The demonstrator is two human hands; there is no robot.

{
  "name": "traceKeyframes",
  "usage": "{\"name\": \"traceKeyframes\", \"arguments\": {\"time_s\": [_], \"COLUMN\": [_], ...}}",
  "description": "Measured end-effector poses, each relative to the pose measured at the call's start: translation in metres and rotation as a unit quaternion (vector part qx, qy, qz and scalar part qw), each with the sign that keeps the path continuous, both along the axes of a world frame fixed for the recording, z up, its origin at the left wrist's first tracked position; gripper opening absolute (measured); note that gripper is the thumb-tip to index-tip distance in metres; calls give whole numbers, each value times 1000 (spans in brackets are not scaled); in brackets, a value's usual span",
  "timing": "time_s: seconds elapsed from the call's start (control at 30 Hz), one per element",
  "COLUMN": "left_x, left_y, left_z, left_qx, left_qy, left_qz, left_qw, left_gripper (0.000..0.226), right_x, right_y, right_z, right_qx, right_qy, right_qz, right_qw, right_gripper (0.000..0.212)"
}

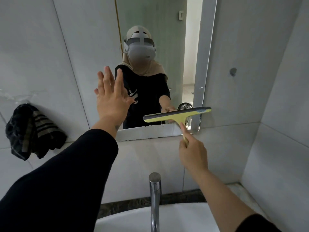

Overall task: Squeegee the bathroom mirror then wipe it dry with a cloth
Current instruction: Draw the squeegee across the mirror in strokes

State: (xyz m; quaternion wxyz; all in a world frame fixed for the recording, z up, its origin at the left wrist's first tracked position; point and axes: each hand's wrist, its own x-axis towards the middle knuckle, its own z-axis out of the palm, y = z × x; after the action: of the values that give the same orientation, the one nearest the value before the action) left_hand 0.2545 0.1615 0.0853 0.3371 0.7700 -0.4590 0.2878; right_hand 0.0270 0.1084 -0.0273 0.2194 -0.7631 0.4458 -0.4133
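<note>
The bathroom mirror [167,47] hangs on the white tiled wall ahead, tall and narrow. My right hand [192,153] grips the handle of a yellow squeegee [177,115], whose dark blade lies level across the mirror's lower right part. My left hand [111,96] is flat, fingers spread, at the mirror's left edge, holding nothing. A dark striped cloth [31,131] hangs on the wall at the far left, apart from both hands.
A chrome tap [154,198] rises from the white basin [130,220] directly below my arms. A side wall closes in on the right, with a small round fitting [233,71] on the wall beside the mirror.
</note>
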Motion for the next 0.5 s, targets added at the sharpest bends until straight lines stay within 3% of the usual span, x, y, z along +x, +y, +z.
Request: {"name": "traceKeyframes", "arguments": {"time_s": [0.3, 0.5], "left_x": [-6, -4], "left_y": [4, 4], "left_z": [3, 4], "left_qx": [10, 18], "left_qy": [5, 5], "left_qz": [7, 1], "left_qw": [1000, 1000], "left_gripper": [88, 90], "right_x": [65, 90], "right_y": [53, 77], "right_z": [-21, -29], "right_qx": [65, 21], "right_qy": [-93, -39], "right_qz": [47, 95], "right_qw": [992, 994], "right_gripper": [53, 55]}}
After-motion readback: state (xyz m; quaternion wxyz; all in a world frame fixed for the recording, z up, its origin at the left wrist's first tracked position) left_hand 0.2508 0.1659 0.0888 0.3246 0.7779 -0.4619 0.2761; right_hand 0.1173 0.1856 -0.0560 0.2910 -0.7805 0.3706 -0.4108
